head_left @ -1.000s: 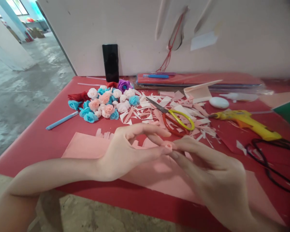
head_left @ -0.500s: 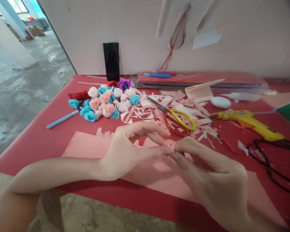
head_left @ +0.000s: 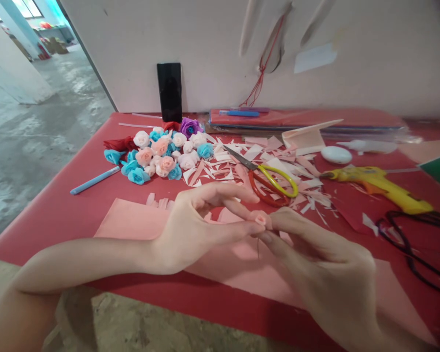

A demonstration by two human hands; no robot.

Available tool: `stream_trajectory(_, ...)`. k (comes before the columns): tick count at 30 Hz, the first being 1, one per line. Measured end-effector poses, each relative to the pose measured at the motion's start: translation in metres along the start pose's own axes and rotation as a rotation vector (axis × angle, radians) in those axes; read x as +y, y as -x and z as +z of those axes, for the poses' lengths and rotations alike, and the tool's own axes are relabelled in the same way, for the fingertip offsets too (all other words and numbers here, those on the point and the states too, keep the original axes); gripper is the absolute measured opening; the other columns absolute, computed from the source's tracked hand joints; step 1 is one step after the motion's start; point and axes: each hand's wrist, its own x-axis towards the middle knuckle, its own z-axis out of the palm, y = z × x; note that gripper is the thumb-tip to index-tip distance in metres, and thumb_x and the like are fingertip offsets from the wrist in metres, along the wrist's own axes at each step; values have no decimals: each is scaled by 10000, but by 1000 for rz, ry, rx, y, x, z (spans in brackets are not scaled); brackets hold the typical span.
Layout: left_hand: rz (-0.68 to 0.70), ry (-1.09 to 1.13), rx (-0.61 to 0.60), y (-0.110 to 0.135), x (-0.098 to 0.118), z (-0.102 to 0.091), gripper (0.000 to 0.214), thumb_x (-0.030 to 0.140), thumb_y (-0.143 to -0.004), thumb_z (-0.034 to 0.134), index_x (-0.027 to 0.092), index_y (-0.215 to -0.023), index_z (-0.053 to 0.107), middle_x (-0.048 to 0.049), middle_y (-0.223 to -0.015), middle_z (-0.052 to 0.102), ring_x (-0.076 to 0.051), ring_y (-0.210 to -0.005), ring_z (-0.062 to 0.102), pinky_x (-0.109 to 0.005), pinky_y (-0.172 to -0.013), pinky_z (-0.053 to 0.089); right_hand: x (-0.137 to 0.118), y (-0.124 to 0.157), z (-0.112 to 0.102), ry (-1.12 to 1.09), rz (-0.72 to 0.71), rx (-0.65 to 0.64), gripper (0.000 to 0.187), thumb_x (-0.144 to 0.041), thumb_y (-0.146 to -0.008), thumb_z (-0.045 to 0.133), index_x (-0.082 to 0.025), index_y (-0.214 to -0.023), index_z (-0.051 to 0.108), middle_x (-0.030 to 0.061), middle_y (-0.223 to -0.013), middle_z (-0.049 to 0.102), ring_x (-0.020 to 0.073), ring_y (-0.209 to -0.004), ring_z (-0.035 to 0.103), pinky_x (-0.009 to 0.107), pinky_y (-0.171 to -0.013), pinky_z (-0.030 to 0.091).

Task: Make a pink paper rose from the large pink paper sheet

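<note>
A small pink paper rose [head_left: 261,220], rolled in a tight spiral, is pinched between my two hands. My left hand [head_left: 201,230] grips it from the left with thumb and a finger, the index finger raised above. From the right, the thumb and fingertips of my right hand [head_left: 322,264] close on its edge. A thin dark strand hangs below the rose. Under both hands lies a large sheet of pink paper [head_left: 220,278]. Scissors [head_left: 269,183] with yellow and red handles rest on paper scraps just beyond the hands.
Finished paper roses [head_left: 161,161] in several colours are heaped at the back left. A phone [head_left: 169,93] leans on the wall behind them. To the right lie a yellow glue gun [head_left: 381,186], its black cord [head_left: 407,249] and a white oval object [head_left: 336,155]. A blue stick [head_left: 95,180] lies left.
The pink rose has turned slightly between my fingertips, and more of its outer paper shows at the top. Both hands stay in nearly the same place.
</note>
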Motion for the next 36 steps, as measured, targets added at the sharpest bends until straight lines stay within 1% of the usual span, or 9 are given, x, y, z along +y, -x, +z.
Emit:
stream_trajectory(4,-20,21,-9,-1,-1,-1,212,101,-633,711,164,-804,603,26,-637,684,-120,-676,666,-221,-693,528,-1,-1,0,-40,38,8,97,-205,-675,652,-281,-623,621,-67,-581,651,131,-518,605,217,-507,535)
stream_trajectory(7,-58,42,-22,-1,0,-2,220,108,-635,712,163,-821,609,23,-644,677,-122,-662,659,-209,-633,527,-2,-3,-1,-111,94,-5,96,-198,-655,654,-280,-606,642,-58,-553,651,131,-481,601,211,-462,528)
stream_trajectory(10,-83,127,-45,-1,-1,-4,131,153,-716,655,162,-841,616,14,-675,680,-113,-664,651,-210,-653,523,-2,-6,-3,-195,182,-33,84,-187,-639,671,-266,-612,679,-37,-545,662,128,-453,597,193,-424,515)
stream_trajectory(13,-78,218,-57,-2,-4,-5,97,169,-771,603,163,-867,612,11,-687,685,-117,-692,652,-228,-709,520,1,-9,-6,-289,248,-47,119,-172,-621,701,-286,-649,719,-31,-592,692,120,-493,616,163,-452,524)
stream_trajectory(17,-56,250,-56,-4,-8,-5,175,110,-725,641,181,-879,601,31,-699,687,-106,-676,651,-218,-703,517,5,-10,-8,-462,381,-135,88,-285,-611,737,-354,-666,727,-67,-602,694,78,-505,607,105,-461,521)
stream_trajectory(22,-7,113,-35,-7,-7,-4,108,89,-644,699,163,-691,637,22,-703,652,-95,-698,609,-206,-694,494,10,-8,-7,-625,516,-257,70,-324,-618,742,-335,-686,731,-62,-618,696,67,-554,618,97,-535,523)
stream_trajectory(26,29,36,-85,-6,-6,-4,85,101,-643,703,170,-634,654,18,-665,633,-90,-671,563,-219,-670,458,12,-7,-7,-683,546,-285,85,-313,-629,740,-351,-705,727,-63,-606,689,66,-564,616,110,-560,524)
stream_trajectory(31,40,19,-96,-4,-8,-5,67,118,-646,709,176,-635,678,10,-663,630,-98,-678,544,-240,-673,439,9,-6,-9,-663,546,-311,58,-315,-625,742,-340,-675,724,-57,-624,683,73,-545,592,133,-519,520)
stream_trajectory(36,75,-7,-102,-3,-10,-5,66,118,-650,704,182,-643,687,6,-662,635,-106,-678,529,-266,-700,431,6,-7,-8,-637,527,-275,30,-309,-624,740,-325,-639,719,-53,-564,660,88,-557,594,153,-540,518)
